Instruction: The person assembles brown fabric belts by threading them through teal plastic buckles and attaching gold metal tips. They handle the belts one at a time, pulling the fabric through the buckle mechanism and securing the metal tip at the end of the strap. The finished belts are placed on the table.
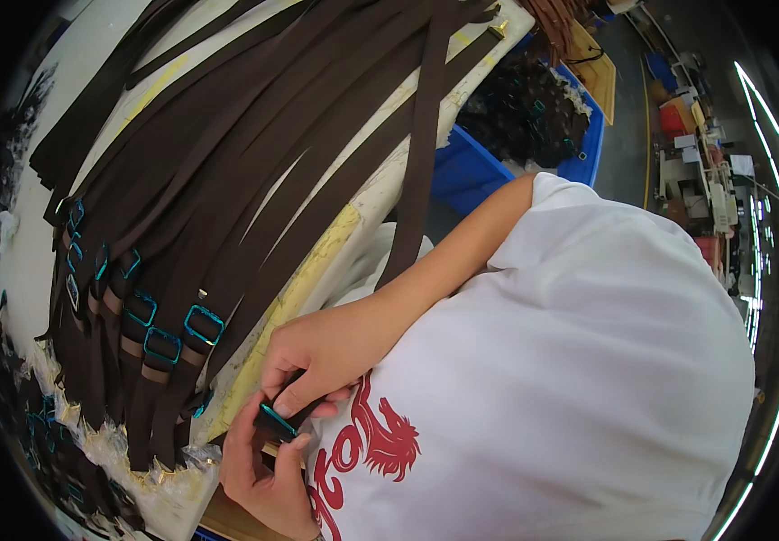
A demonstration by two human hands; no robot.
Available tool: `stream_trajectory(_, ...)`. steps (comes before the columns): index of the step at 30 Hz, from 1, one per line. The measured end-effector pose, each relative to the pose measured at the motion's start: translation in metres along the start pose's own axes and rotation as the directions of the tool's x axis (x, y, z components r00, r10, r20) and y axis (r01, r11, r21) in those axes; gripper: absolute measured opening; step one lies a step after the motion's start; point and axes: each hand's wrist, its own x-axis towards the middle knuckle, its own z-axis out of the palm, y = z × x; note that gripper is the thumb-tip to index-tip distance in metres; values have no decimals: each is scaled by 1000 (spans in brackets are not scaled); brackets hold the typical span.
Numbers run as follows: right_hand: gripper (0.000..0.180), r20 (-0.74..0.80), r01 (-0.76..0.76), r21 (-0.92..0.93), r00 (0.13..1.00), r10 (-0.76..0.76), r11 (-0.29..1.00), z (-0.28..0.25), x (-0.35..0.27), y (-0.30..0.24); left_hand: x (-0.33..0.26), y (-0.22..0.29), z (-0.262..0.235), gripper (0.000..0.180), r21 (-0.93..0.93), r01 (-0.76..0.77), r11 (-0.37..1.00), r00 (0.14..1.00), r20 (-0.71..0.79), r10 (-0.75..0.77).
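My right hand, its forearm coming from the upper right, is closed on a dark brown belt near its buckle end. Below it, my left hand curls around the same end, thumb and fingers at the rectangular buckle with a teal edge. The two hands almost touch, close to my white shirt. A long dark strap runs down from the top and passes behind my right forearm; whether it belongs to the held belt cannot be seen. Many similar belts lie side by side beyond my hands, several with teal-edged buckles.
A pale, worn table with yellow tape along its edge carries the belts. Crumpled clear plastic lies near its lower corner. A blue crate holds dark pieces with teal buckles. Shelves with goods stand across the floor.
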Motion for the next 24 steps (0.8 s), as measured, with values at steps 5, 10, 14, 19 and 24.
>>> stream_trajectory(5,30,-1,542,-273,826,-563,795,5,11,-11,-2,31,-25,48,342,-375,862,927,103,362)
stream_trajectory(10,29,115,600,-232,799,-591,766,14,13,-31,-12,45,-24,49,158,-394,906,907,-94,411)
stream_trajectory(14,33,171,673,-629,608,-775,389,14,8,-49,-16,47,-21,47,149,-503,851,825,-210,524)
stream_trajectory(19,32,163,810,-541,366,-916,228,9,13,-53,-13,52,-29,22,85,-517,852,853,-33,521)
stream_trajectory(24,34,226,384,-87,906,-357,919,14,-16,-64,1,73,-29,21,321,-592,740,785,20,619)
